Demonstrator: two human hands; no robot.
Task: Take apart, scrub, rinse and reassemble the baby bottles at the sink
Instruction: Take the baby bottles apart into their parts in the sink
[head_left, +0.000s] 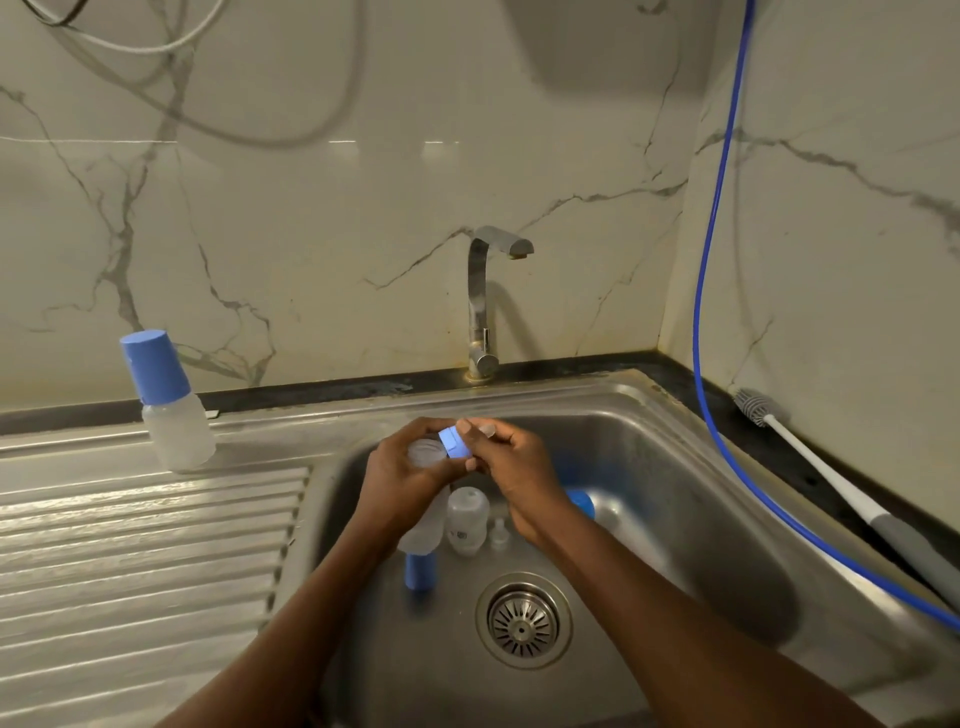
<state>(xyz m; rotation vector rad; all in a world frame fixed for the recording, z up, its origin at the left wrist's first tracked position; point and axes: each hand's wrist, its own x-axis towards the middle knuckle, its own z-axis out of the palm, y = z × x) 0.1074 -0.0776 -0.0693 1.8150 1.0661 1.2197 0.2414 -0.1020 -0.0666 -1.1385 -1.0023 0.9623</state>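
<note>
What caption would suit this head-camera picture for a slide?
The left hand holds a baby bottle while the right hand grips its blue collar over the sink.

Pale marble wall tiles (311, 234) with grey veining fill the upper half of the frame and turn a corner at the right. A chrome tap (478, 301) stands at the centre, its spout pointing right, rust-stained at the base. A blue hose (702, 260) drops from the top right, bends near the corner and runs off the lower right edge – lying over the black counter strip (337, 388) there. In the upper left a white cable (140, 50) hangs in a loop against the wall, a dark one beside it
</note>
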